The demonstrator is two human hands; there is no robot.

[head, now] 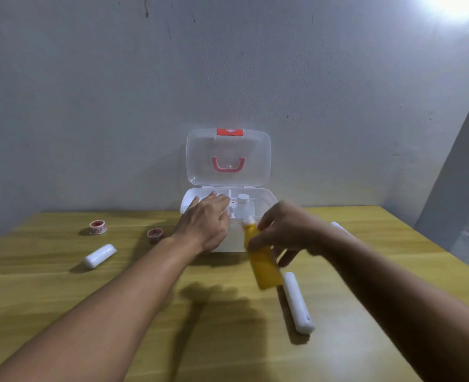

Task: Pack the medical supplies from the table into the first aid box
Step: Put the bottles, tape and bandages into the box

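The first aid box (266,198) is sitting at the far edge of the wooden table (117,304), against the wall, its clear lid (255,150) standing open and upright with the red handle (228,164) showing through. The left hand (204,226) is resting palm down over the box's left compartment, fingers spread flat and gripping nothing. The right hand (285,232) is closing its fingers around a yellow bottle (262,264), holding it tilted in the air just in front of the box; the hand is motion-blurred. A white-capped bottle (243,201) is standing inside the right compartment. 2 red tape rolls (98,226) (155,235) and 1 white bandage roll (100,256) are lying left of the box; 1 longer white roll (298,303) is lying near the yellow bottle.
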